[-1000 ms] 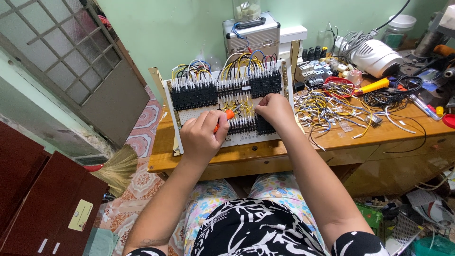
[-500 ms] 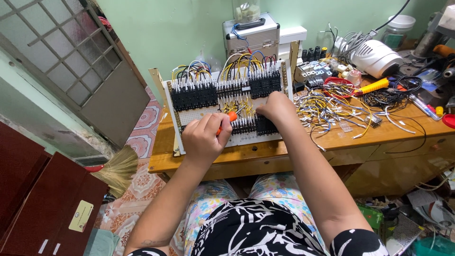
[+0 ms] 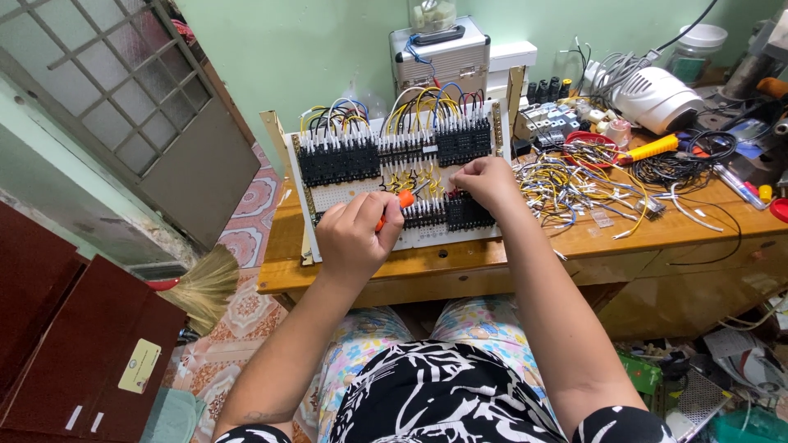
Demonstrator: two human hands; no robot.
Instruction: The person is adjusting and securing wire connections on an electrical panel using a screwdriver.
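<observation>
the wiring panel (image 3: 361,194), a white perforated board carrying rows of black terminal blocks and looped yellow, blue and black wires, leans upright on the wooden workbench (image 3: 460,262). the left hand (image 3: 355,236) is closed around an orange-handled screwdriver (image 3: 400,202), its tip at the lower row of blocks. the right hand (image 3: 486,180) is curled with fingertips pinched at that same row; what it grips is hidden. a heap of loose cut wires (image 3: 574,182) lies just right of the panel.

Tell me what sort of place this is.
Probably a home electrical workshop: a white wiring panel with black terminal blocks on a cluttered wooden bench, loose yellow and white cut wires, and a straw broom nearby.
</observation>
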